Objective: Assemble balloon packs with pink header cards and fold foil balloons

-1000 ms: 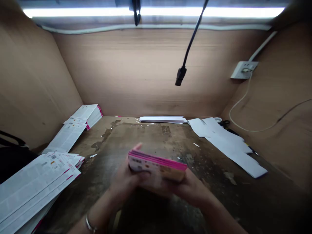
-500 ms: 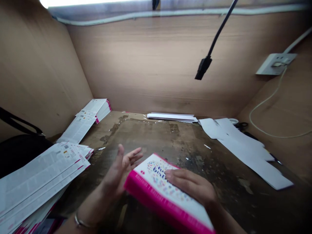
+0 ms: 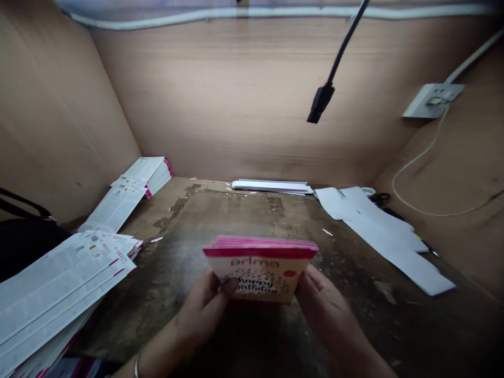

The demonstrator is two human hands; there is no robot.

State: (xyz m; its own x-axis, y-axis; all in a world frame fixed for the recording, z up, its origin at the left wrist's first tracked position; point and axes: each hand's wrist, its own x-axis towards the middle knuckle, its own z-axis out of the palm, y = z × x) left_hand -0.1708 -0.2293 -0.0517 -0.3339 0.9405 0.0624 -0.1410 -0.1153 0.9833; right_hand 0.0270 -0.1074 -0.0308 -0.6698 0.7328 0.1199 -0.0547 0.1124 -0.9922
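Running crosswise, pink-edged booklets (image 3: 260, 273), pink edge away

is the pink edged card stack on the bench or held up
Held up: the pink-edged white card stack is gripped between the left hand and right hand, above the stained wooden bench.

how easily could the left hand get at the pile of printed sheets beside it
Probably quite easily: the left hand sits close to the pile of printed sheets, with nothing apparent between them. But it's gripping the pink-edged birthday cards with the right hand, so it would likely need to let go first.
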